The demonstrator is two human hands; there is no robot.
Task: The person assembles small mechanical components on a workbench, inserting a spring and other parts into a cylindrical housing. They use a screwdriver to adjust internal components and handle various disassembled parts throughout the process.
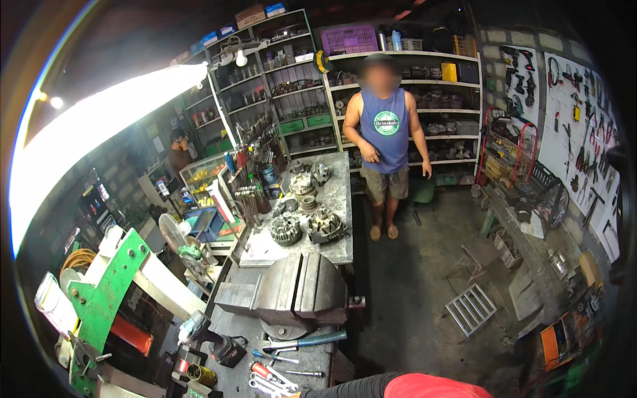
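At the lower edge, my right arm in a black sleeve and red shirt reaches left across the bench. Only a sliver of my right hand (290, 395) shows, beside several combination wrenches (271, 385); its fingers are cut off by the frame. My left hand is out of view. Beyond the wrenches lie a red-handled tool (261, 370), a socket extension bar (305, 373), a blue-handled screwdriver (277, 357) and a hammer (312, 340) with a blue handle. A big grey bench vise (292, 292) stands behind them. A cordless impact wrench (193, 328) rests to the left.
Alternator parts (285, 229) cover the metal-topped table (338, 182) beyond the vise. A person (387, 126) in a blue sleeveless shirt stands right of it. A green press frame (109, 292) rises at left. A slatted metal stool (471, 310) stands on the floor at right.
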